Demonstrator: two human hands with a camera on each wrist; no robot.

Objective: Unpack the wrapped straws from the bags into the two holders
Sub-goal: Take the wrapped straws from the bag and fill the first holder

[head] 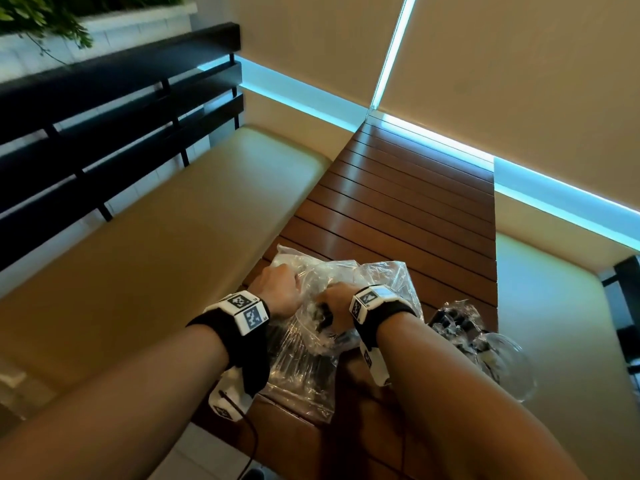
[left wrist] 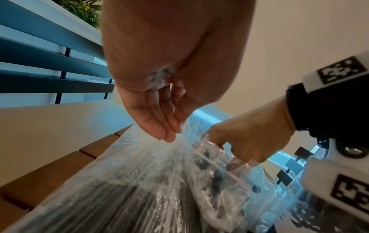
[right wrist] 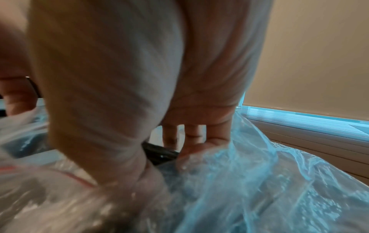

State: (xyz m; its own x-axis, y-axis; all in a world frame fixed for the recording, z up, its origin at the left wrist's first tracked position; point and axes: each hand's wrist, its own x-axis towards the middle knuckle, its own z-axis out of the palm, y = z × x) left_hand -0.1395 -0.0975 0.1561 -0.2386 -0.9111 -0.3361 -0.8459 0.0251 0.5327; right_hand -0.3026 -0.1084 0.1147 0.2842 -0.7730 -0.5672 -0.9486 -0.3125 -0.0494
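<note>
A clear zip bag [head: 301, 368] of dark wrapped straws [head: 323, 318] lies on the slatted wooden table [head: 398, 202]. My left hand [head: 292, 282] pinches the bag's upper edge; in the left wrist view its fingertips [left wrist: 171, 137] hold the plastic [left wrist: 139, 189] up. My right hand [head: 329, 306] is inside the bag's mouth [left wrist: 229, 148]. In the right wrist view its thumb and fingers [right wrist: 191, 134] curl round a dark bundle of straws [right wrist: 159, 153] amid the plastic [right wrist: 239, 189]. A clear holder [head: 512, 368] stands at the right with dark straws in it.
A second crumpled clear bag [head: 457, 323] with dark straws lies just right of my right wrist, beside the holder. Beige bench cushions flank the table on the left [head: 173, 237] and the right [head: 554, 306]. The far half of the table runs to the wall.
</note>
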